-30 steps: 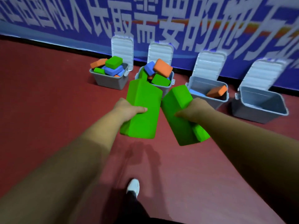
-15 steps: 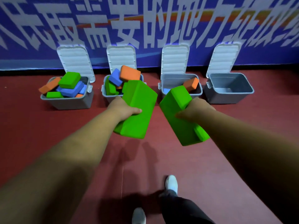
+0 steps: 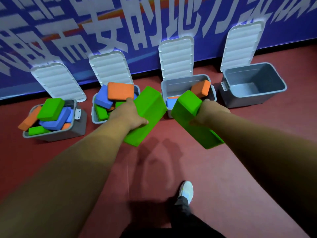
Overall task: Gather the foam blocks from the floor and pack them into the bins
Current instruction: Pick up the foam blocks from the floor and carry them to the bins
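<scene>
Observed: the left hand [image 3: 127,115] is clamped on the left block [image 3: 149,110], fingers over its far edge and thumb on the near face. The right hand [image 3: 210,110] is clamped on the right block [image 3: 192,124] in the same way. Both blocks are green, tilted and held above the floor [image 3: 171,162], just short of the bins. Four grey bins line the banner [image 3: 51,40], lids [image 3: 58,81] up. The first bin [image 3: 78,127] and second bin [image 3: 93,109] are heaped with blocks, the third bin [image 3: 178,85] holds a few, and the fourth bin [image 3: 248,100] stands far right. One shoe [image 3: 187,190] shows below.
</scene>
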A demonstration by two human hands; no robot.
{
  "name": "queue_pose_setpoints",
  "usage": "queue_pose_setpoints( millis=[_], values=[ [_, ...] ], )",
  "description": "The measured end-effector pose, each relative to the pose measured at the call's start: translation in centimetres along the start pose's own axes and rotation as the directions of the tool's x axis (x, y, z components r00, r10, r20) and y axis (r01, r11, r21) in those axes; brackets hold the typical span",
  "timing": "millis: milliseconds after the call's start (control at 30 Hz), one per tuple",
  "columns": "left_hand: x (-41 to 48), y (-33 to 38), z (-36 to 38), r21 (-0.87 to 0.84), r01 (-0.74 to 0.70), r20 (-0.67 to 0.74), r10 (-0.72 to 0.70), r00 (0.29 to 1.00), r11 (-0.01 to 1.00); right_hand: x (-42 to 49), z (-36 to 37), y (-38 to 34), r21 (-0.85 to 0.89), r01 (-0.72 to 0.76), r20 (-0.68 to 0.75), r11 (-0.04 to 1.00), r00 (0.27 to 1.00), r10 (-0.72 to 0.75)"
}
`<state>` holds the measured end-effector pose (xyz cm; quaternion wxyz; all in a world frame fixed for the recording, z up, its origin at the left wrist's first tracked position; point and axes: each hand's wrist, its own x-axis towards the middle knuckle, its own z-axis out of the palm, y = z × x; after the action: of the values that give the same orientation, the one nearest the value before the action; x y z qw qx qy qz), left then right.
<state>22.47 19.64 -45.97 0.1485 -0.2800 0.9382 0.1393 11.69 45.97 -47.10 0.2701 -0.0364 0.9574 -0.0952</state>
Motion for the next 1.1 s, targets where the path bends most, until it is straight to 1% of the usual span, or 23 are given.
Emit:
queue_pose_setpoints(
  millis=[67, 167, 267, 333, 533, 700, 767, 900, 967, 1100],
  values=[
    [3.5, 2.6, -1.3, -0.003, -0.001, -0.011, 0.001, 1.000, 1.000, 3.9, -2.8, -0.1, -0.029, -0.008, -0.017, 1.000, 1.000, 0.007],
    [8.4, 5.6, -2.1, -0.100, 0.018, 0.003, -0.018, 1.000, 0.995, 9.2, -6.1, -0.1, 0.007, -0.029, -0.007, 1.000, 1.000, 0.029],
    [14.1, 7.7, -1.9, -0.140, 0.040, 0.031, -0.037, 0.999, 0.989, 14.8, -8.1, 0.7, 0.050, -0.074, 0.017, 0.996, 0.997, 0.073],
    [18.3, 8.8, -1.2, -0.144, 0.043, 0.053, -0.036, 0.998, 0.989, 18.3, -8.7, 1.3, 0.037, -0.096, 0.026, 0.995, 0.995, 0.095],
    [32.1, 12.5, 2.2, -0.143, 0.030, 0.184, -0.003, 0.983, 0.989, 28.9, -9.7, 2.4, -0.026, -0.202, 0.030, 0.979, 0.979, 0.203],
    [44.1, 16.4, 4.2, -0.165, 0.025, 0.273, 0.022, 0.962, 0.986, 39.3, -11.1, 0.9, -0.037, -0.301, 0.066, 0.953, 0.951, 0.303],
    [47.9, 17.3, 4.7, -0.168, 0.026, 0.309, 0.027, 0.951, 0.986, 43.1, -11.5, -0.2, -0.026, -0.315, 0.075, 0.949, 0.946, 0.316],
    [53.9, 18.5, 6.7, -0.182, 0.086, 0.346, -0.018, 0.938, 0.979, 50.0, -10.7, -2.1, 0.025, -0.343, 0.128, 0.939, 0.933, 0.337],
    [56.1, 18.8, 8.4, -0.201, 0.120, 0.357, -0.042, 0.933, 0.972, 53.0, -9.3, -2.4, 0.046, -0.370, 0.150, 0.928, 0.921, 0.360],
    [59.7, 19.7, 12.3, -0.170, 0.195, 0.378, -0.119, 0.918, 0.966, 58.5, -5.8, -1.7, 0.069, -0.394, 0.200, 0.916, 0.905, 0.375]
  ],
)
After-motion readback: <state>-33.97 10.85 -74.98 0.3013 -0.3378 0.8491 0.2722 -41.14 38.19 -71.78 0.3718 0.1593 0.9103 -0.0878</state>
